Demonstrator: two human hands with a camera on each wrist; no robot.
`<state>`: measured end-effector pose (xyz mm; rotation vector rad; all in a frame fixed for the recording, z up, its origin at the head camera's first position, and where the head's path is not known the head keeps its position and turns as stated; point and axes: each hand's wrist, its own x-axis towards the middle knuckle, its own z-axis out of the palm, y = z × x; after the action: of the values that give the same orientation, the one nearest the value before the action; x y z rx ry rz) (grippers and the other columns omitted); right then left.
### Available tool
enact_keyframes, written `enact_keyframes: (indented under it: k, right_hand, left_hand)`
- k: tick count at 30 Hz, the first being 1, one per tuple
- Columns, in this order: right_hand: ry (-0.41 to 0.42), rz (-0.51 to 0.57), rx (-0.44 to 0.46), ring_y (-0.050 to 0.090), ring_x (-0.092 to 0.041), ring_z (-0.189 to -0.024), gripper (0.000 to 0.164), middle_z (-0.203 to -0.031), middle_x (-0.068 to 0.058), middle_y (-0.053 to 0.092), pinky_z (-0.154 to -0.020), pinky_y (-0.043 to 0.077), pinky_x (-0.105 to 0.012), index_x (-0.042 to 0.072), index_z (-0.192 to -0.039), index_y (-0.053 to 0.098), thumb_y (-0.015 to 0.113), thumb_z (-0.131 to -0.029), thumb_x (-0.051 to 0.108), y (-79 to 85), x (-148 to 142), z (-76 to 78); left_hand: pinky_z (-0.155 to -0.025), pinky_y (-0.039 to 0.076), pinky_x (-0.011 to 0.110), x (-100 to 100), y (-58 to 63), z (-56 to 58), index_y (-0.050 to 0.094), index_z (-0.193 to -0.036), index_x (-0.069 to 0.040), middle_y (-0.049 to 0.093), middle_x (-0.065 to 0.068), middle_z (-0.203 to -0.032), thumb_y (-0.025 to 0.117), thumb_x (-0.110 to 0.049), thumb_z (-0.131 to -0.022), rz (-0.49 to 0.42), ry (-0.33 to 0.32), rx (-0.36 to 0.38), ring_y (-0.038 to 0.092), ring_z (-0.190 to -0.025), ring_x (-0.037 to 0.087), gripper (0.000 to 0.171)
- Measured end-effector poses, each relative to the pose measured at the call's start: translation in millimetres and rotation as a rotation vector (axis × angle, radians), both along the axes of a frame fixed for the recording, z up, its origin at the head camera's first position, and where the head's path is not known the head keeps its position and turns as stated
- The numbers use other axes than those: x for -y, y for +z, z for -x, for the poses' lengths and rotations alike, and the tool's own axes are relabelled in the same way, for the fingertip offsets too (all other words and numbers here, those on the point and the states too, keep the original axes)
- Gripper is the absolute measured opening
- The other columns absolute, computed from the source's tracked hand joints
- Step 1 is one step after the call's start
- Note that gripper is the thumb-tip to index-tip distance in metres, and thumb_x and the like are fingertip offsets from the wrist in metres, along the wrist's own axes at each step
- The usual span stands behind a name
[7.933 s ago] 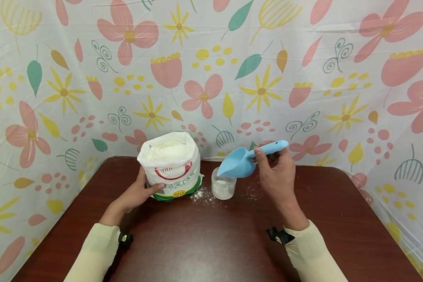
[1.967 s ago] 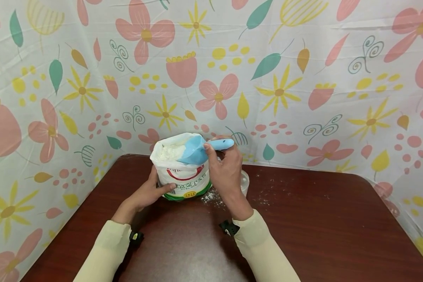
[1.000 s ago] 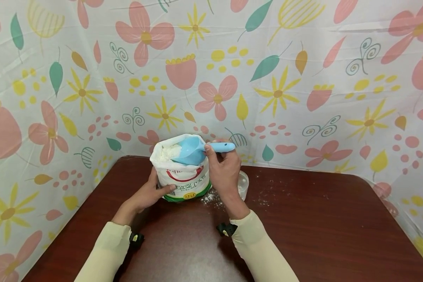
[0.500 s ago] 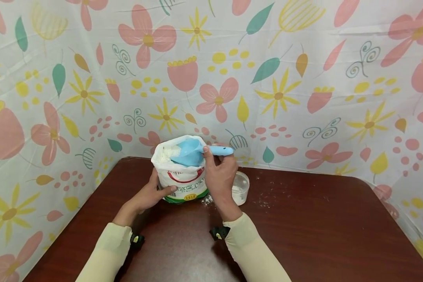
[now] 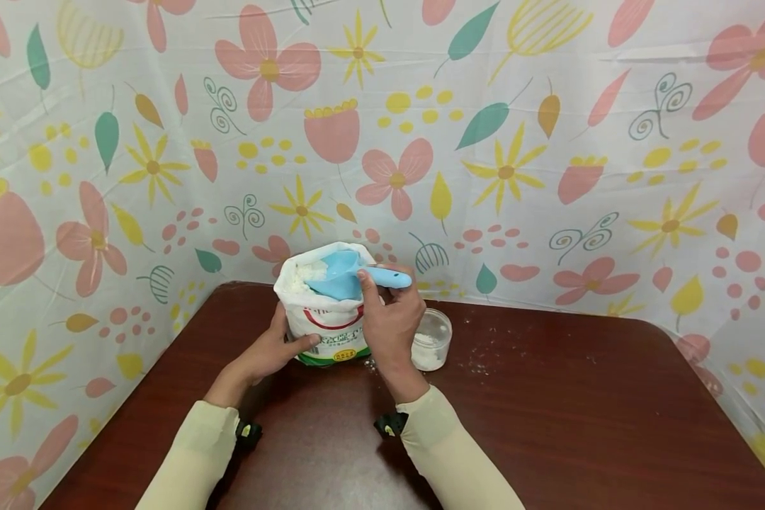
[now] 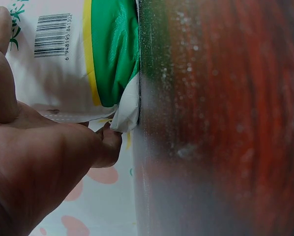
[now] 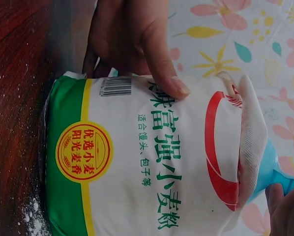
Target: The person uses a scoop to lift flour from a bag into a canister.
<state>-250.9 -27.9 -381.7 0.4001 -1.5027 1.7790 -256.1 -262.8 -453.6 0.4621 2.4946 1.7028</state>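
Observation:
A white flour bag [image 5: 331, 319] with a green base stands on the table, its top rolled open over white flour. My left hand [image 5: 264, 354] grips its left side, thumb on the front; the left wrist view shows fingers of that hand [image 6: 34, 162] behind the bag's lower edge. With my right hand [image 5: 393, 322] I hold a light-blue scoop [image 5: 338, 278] by its handle. The scoop's bowl sits inside the bag's mouth, its tip in or against the flour. Partly behind the right hand is a clear round jar [image 5: 433, 340] with some flour in it.
Spilled flour [image 5: 370, 365] lies by the bag's base, and more specks [image 5: 478, 354] dot the dark wooden table [image 5: 548, 411] right of the jar. A flower-patterned cloth [image 5: 516, 234] hangs right behind and along the sides.
The scoop was over the jar in the oldest frame and is now in the bag. Lately its handle has shifted left and tipped down, uncovering more of the jar. The left hand keeps its grip.

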Motion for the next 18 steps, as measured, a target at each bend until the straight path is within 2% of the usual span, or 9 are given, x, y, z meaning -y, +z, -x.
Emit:
enact_keyframes:
  k: [5, 9, 13, 18]
  right_hand:
    - [0.023, 0.004, 0.003, 0.076, -0.019, -0.098, 0.026, -0.105, -0.005, 0.077, -0.087, 0.062, -0.036, 0.002, -0.112, 0.069, 0.083, -0.095, 0.016, -1.2, -0.7, 0.8]
    - [0.025, -0.002, -0.004, 0.076, -0.019, -0.094, 0.026, -0.103, -0.006, 0.077, -0.085, 0.061, -0.033, 0.0, -0.111, 0.068, 0.082, -0.096, 0.016, -0.2, -1.1, 1.1]
    - [0.015, -0.012, -0.001, 0.074, -0.019, -0.09, 0.028, -0.102, -0.006, 0.077, -0.081, 0.06, -0.031, -0.001, -0.113, 0.068, 0.082, -0.096, 0.017, 3.4, -2.0, -0.2]
    - [-0.005, -0.029, -0.003, 0.075, -0.018, -0.093, 0.029, -0.104, -0.004, 0.077, -0.083, 0.061, -0.032, -0.001, -0.114, 0.068, 0.082, -0.096, 0.019, 7.3, -2.1, -1.1]
  left_hand:
    - [-0.122, 0.022, 0.067, 0.1, 0.5, -0.9, -0.005, -0.164, -0.034, 0.013, 0.006, -0.169, 0.074, -0.029, -0.102, -0.003, 0.0, -0.001, 0.014, -0.156, 0.034, 0.101]
    - [-0.122, 0.021, 0.067, 0.8, 0.7, -0.3, -0.004, -0.164, -0.034, 0.014, 0.005, -0.168, 0.074, -0.03, -0.102, -0.002, -0.003, -0.001, 0.015, -0.156, 0.033, 0.1]
    - [-0.122, 0.021, 0.068, 0.7, 0.8, 1.6, -0.004, -0.164, -0.033, 0.014, 0.004, -0.168, 0.075, -0.031, -0.102, -0.002, -0.012, -0.003, 0.015, -0.156, 0.033, 0.1]
    - [-0.122, 0.021, 0.068, 1.2, 0.4, 1.4, -0.003, -0.163, -0.035, 0.016, 0.003, -0.167, 0.075, -0.03, -0.102, -0.003, -0.013, -0.003, 0.016, -0.156, 0.032, 0.1]
